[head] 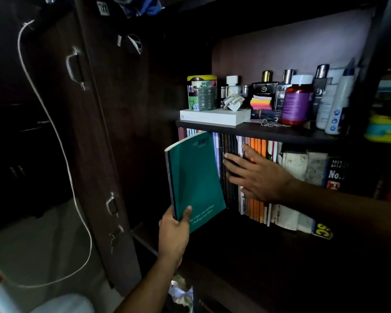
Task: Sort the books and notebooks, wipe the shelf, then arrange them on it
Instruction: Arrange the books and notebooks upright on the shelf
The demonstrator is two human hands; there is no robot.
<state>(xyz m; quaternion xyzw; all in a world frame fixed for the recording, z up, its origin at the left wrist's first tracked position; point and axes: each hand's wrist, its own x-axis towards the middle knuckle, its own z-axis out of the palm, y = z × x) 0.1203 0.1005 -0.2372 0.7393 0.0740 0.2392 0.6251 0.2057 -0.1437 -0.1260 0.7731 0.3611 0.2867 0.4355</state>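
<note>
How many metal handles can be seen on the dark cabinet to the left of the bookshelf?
3. One handle is high on the cabinet front, a second sits lower, and a third is just beneath that. More may be hidden in the dark area further left.

Left hand point(175, 224): bare, no ring or watch.
Right hand point(257, 177): bare.
Forearms: bare, sleeveless in view.

"No." and "2013" on a dark book spine point(335, 175), "TYX" mirrored on wardrobe sticker point(103, 7)
</note>
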